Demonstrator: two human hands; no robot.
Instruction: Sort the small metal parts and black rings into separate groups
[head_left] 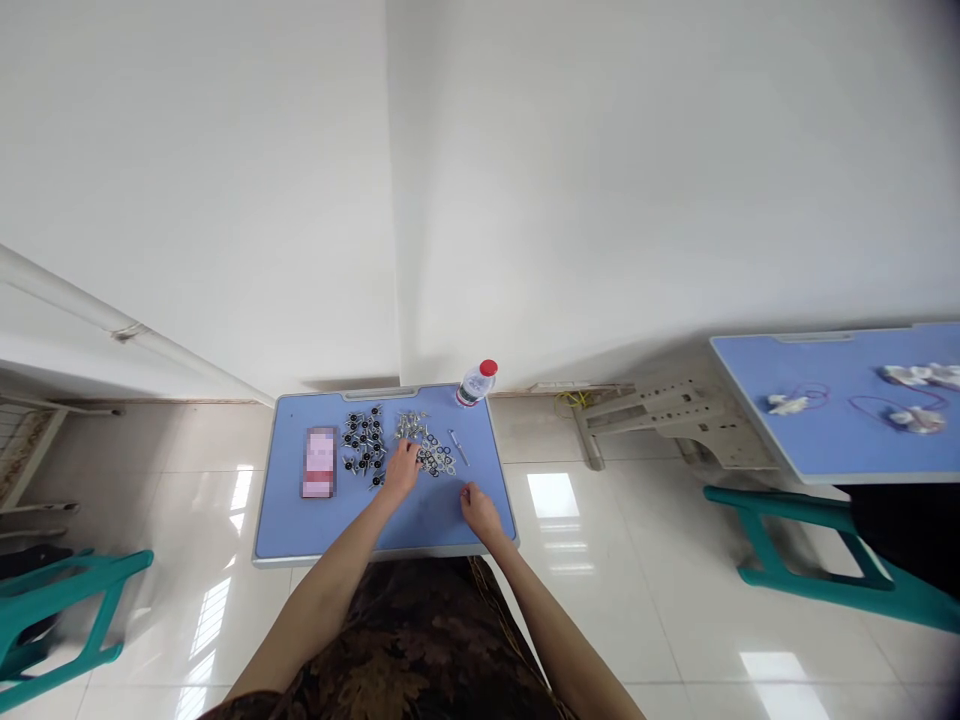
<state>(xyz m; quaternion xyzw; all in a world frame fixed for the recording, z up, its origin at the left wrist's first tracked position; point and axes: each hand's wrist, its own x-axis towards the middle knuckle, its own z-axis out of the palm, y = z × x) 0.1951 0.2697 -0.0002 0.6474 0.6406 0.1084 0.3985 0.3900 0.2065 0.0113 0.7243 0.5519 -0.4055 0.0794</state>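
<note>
My left hand (403,468) reaches over the middle of a small blue table (349,530), fingers bent down and drawn together between a pile of small silver metal pieces (411,424) and a group of small rings (437,457), some dark and some pale. What its fingertips pinch is too small to make out. Left of that hand lie many black-topped metal parts (364,440) with thin stems. My right hand (481,512) rests near the table's right front edge, its fingers curled closed; anything inside is hidden. A slim pale pen-like item (459,447) lies just beyond it.
A phone (319,462) lies on the table's left side. A clear bottle with a red cap (478,384) stands at the back right corner, near the white wall (525,200). Further right are another blue table (832,430) with wired pieces and a green stool (787,560).
</note>
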